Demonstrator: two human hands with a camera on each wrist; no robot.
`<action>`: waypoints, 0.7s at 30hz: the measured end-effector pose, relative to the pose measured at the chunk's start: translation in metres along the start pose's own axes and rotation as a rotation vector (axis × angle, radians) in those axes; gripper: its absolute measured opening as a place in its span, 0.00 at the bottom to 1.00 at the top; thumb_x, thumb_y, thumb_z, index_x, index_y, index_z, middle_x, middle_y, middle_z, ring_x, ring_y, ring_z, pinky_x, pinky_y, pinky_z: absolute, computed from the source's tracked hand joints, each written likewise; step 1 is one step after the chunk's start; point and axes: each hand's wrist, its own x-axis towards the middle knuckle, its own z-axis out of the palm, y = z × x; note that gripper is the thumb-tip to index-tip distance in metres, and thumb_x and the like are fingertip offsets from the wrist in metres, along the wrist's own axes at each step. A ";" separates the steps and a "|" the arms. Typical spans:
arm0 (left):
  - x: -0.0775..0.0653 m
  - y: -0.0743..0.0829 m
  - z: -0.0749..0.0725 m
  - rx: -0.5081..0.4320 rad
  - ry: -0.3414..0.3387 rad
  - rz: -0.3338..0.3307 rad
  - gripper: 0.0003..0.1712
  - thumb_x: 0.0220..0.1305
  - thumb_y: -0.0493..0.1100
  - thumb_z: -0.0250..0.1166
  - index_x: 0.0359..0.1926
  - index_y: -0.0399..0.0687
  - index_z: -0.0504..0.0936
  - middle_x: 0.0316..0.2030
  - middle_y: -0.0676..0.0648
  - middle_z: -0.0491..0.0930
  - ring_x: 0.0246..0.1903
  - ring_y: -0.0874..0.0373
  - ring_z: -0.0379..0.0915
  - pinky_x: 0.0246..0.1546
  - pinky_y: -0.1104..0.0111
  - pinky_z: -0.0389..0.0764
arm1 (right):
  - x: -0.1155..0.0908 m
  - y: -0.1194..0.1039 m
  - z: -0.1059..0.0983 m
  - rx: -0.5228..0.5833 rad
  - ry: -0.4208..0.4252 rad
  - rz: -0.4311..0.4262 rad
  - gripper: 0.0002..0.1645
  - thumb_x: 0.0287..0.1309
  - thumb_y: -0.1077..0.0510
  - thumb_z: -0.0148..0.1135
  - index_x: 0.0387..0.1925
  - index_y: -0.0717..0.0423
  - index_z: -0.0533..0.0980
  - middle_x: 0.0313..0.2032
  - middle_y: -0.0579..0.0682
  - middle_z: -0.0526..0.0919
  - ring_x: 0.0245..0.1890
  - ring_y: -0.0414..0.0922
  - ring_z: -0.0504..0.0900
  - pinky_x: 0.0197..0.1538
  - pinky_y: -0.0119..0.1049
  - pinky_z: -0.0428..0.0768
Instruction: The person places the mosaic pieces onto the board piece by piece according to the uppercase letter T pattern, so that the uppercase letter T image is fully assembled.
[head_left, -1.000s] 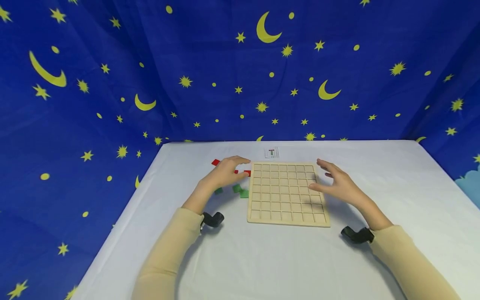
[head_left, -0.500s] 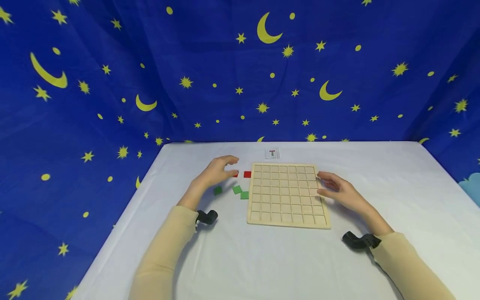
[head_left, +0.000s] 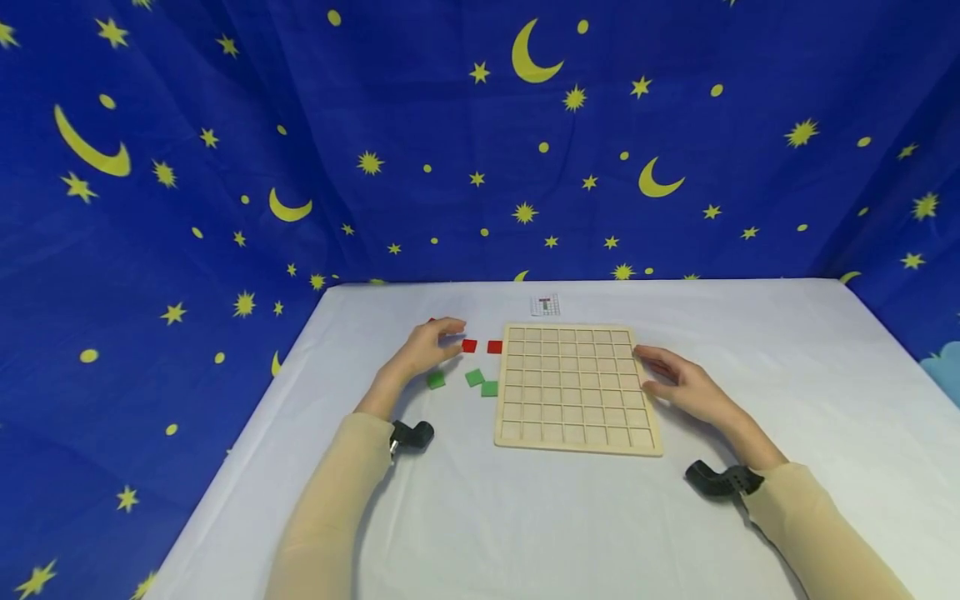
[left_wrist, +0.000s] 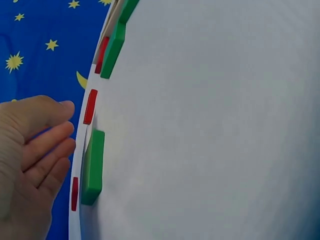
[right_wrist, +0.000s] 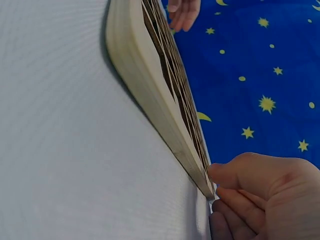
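A wooden grid board [head_left: 573, 387] lies flat on the white table. At its right edge is my right hand [head_left: 686, 387]; in the right wrist view the thumb [right_wrist: 235, 172] overlaps the board's end, the fingers loosely bent. To the left of the board, my left hand [head_left: 427, 348] hovers with thumb and fingers apart and nothing between them. Its fingertips are close to a red square tile [head_left: 469, 346]. Another red tile [head_left: 495, 347] lies against the board's left edge, and a third red tile [left_wrist: 75, 194] is mostly hidden behind the hand in the head view.
Green tiles lie nearer the front: one [head_left: 437, 380] by the left wrist, one [head_left: 474, 377] in the middle, one [head_left: 489, 389] beside the board. Behind the board is a small printed card [head_left: 545, 305] with a grid pattern. A blue star-patterned cloth [head_left: 450, 125] stands behind the table.
My left hand has drawn back to the left from the board's edge, uncovering red tiles. The right hand has moved slightly down and right, from over the board to its right edge.
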 end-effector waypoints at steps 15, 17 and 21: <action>-0.005 -0.010 0.022 0.018 0.085 0.009 0.21 0.59 0.35 0.65 0.54 0.37 0.78 0.51 0.41 0.78 0.54 0.49 0.71 0.56 0.60 0.71 | 0.000 0.006 0.002 -0.070 -0.006 0.005 0.34 0.58 0.65 0.61 0.65 0.68 0.61 0.64 0.64 0.63 0.65 0.62 0.60 0.64 0.54 0.57; -0.006 -0.011 0.024 0.020 0.105 0.030 0.20 0.59 0.34 0.65 0.53 0.37 0.78 0.50 0.41 0.79 0.54 0.48 0.71 0.56 0.60 0.71 | 0.000 0.006 0.002 -0.068 -0.007 0.007 0.34 0.58 0.65 0.61 0.65 0.68 0.61 0.64 0.64 0.63 0.65 0.61 0.60 0.65 0.54 0.57; -0.007 -0.013 0.026 0.015 0.136 0.064 0.19 0.59 0.34 0.65 0.52 0.37 0.79 0.49 0.41 0.79 0.53 0.48 0.72 0.56 0.59 0.71 | 0.000 0.004 0.001 -0.057 -0.010 0.007 0.35 0.58 0.65 0.61 0.65 0.68 0.61 0.65 0.64 0.63 0.65 0.61 0.59 0.65 0.54 0.57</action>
